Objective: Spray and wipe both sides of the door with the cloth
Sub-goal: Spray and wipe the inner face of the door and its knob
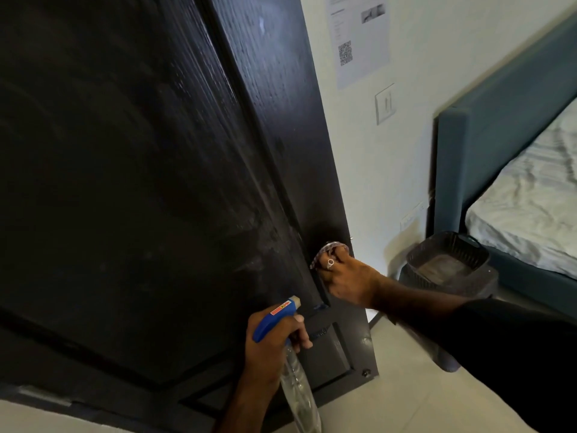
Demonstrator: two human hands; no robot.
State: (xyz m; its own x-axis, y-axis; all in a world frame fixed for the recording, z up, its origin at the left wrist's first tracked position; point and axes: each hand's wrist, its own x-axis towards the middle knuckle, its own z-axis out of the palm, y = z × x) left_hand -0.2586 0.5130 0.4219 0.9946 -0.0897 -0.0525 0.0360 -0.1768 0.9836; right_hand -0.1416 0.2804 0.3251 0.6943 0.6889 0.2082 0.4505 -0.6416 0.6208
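Note:
A dark wooden door (pixel 140 182) fills the left and middle of the head view, its face streaked with dust or spray. My left hand (pixel 268 342) grips a clear spray bottle (pixel 299 398) with a blue trigger head (pixel 276 317), nozzle pointing at the door. My right hand (pixel 346 282), with a ring on one finger, holds a patterned cloth (pixel 327 250) against the door's right edge, low down. Most of the cloth is hidden under the fingers.
A black mesh bin (pixel 449 264) stands on the floor right of the door, by a blue bed frame (pixel 487 126) with a pale mattress (pixel 530 207). The white wall (pixel 406 167) carries a notice and a switch. Pale tiles (pixel 406 385) lie below.

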